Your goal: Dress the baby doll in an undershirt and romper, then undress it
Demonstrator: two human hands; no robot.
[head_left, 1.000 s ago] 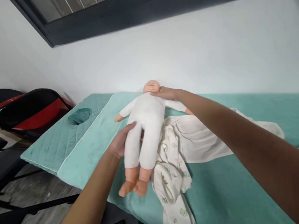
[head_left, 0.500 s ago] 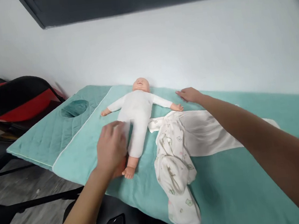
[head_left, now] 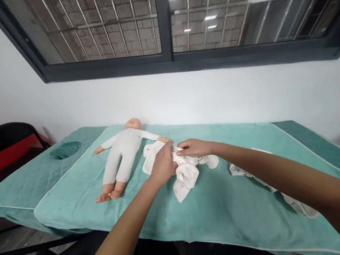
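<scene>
A bunched-up white baby garment (head_left: 186,181) with a faint print lies just right of the doll. My left hand (head_left: 163,163) is closed on its left part, with the fingers partly hidden in the folds. Pinching the top of the same garment, my right hand (head_left: 195,147) sits close beside the left one. The baby doll (head_left: 124,147) in a white bodysuit lies on its back, arms spread, with its left hand near the garment. Another white printed cloth (head_left: 295,203) lies farther right, partly hidden beneath my right forearm.
A green padded cover (head_left: 229,215) spreads over the long bed, which has a round face hole (head_left: 65,150) at the left end. Behind it are a white wall and a barred window (head_left: 168,60). A black and red chair (head_left: 12,147) stands at the left.
The view has tipped up and turned right. My hands, earlier apart by the doll's leg and above the clothes, have come together on the garment, which is now gathered into a smaller bunch.
</scene>
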